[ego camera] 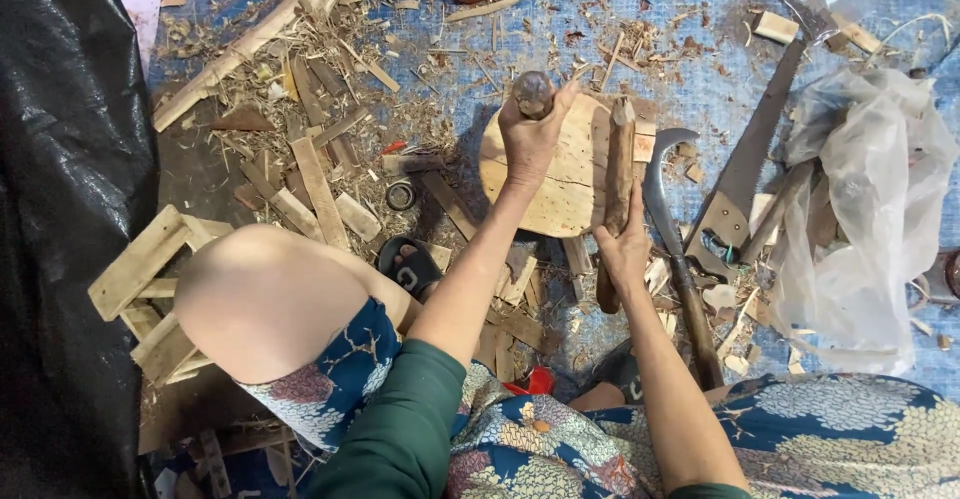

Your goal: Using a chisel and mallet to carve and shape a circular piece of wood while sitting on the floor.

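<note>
- Patterned cloth [560,449] over the lap: one, nearest the camera.
- Left hand [535,129]: fingers wrapped around one round-headed wooden tool [533,94], above the round wooden block [560,174].
- Right hand [625,249]: fingers gripping one wooden stick [618,174], upright against the block.
- Curved blade [665,194]: one, just right of the stick.
- Handsaw [745,164]: one.
- Clear plastic bag [865,204]: one, crumpled at right; contents unclear.
- Blue tarp [700,79]: strewn with wood scraps.

Left hand [532,137] fisted, right hand [624,249] apparently gripping.
</note>
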